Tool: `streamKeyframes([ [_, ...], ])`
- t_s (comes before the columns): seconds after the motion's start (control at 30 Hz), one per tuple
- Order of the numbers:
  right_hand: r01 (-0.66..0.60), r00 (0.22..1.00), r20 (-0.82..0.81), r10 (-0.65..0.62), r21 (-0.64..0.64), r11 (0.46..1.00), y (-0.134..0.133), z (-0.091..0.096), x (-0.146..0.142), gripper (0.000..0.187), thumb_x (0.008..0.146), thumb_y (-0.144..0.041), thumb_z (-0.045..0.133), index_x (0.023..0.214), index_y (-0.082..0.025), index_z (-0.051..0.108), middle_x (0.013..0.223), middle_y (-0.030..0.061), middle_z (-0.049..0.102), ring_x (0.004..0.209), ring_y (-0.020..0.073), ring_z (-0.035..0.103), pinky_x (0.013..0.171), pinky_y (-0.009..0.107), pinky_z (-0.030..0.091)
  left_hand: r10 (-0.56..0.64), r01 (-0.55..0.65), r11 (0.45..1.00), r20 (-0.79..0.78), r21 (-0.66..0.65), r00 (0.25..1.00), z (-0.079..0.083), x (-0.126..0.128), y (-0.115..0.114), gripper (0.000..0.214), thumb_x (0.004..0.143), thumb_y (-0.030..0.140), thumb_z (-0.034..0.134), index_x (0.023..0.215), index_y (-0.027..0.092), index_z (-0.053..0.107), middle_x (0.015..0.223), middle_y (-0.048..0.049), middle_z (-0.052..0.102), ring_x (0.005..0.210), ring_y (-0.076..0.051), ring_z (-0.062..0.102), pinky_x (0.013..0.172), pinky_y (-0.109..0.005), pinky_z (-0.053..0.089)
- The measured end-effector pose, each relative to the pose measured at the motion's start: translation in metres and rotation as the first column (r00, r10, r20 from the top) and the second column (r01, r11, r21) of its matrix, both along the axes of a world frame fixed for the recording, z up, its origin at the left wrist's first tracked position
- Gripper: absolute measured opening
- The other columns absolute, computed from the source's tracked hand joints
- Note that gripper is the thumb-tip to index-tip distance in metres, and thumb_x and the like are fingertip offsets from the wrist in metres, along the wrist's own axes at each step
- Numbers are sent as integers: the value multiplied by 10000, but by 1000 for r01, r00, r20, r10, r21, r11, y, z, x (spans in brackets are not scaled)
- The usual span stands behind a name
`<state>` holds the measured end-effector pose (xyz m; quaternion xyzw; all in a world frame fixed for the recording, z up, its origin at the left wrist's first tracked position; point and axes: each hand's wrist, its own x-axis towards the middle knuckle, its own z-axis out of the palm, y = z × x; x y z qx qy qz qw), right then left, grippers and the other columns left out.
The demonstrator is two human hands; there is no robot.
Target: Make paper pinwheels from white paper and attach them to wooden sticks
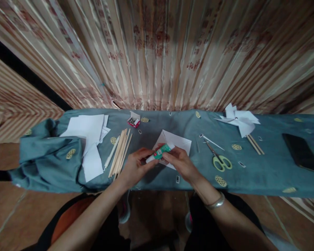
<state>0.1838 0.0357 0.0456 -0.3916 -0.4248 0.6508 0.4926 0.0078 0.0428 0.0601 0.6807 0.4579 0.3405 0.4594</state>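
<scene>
A green and white glue stick (161, 152) is held slantwise between both hands. My left hand (136, 165) pinches its white lower end, and my right hand (180, 162) grips the upper end. Beneath it, a square of white paper (183, 141) with cut or creased lines running in from its corners lies on the cloth, partly covered by my fingers. Left of my hands is a bundle of wooden sticks (121, 150) with a white pen (111, 153) alongside. Green-handled scissors (221, 162) rest to the right of my right hand.
White paper sheets (87, 127) are piled at the left. A small red box of pins (134, 121) stands open at the back. On the right are white paper pinwheels (240, 118) on sticks and a black phone (302, 153). A patterned curtain (159, 69) hangs behind the cloth-covered table (251, 181).
</scene>
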Motion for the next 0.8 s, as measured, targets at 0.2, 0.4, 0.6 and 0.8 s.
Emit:
streamKeyframes([
  [0.2,116,950,-260,-172,-216,970,18,-3,18,251,687,-349,836,818,-152,752,802,30,740,582,67,587,524,165,483,33,-34,999,-23,-38,999,-9,0,6,386,775,433,690,1049,164,723,902,-68,699,805,-200,654,720,-305,516],
  [0.4,-85,782,-567,-259,-508,857,34,-5,48,234,811,-333,747,849,-109,690,719,12,679,509,49,558,448,120,489,184,-68,956,-401,286,897,-25,-33,45,356,802,364,621,1103,187,691,1068,-93,684,920,-251,657,847,-391,526],
  [0.6,-99,782,-556,-282,-557,825,32,-6,46,236,873,-385,666,861,-149,680,691,-12,627,491,58,481,421,144,464,164,38,938,-540,344,826,-47,-39,71,328,801,261,548,1101,224,676,1133,-80,674,1070,-266,623,989,-444,481],
  [0.8,94,869,-399,-292,-446,890,38,-4,63,172,777,-331,752,845,-188,684,771,1,671,531,78,523,461,185,500,157,79,910,-514,408,843,-44,-35,69,470,836,297,586,1280,146,562,1352,-146,561,1242,-308,533,1066,-502,419],
])
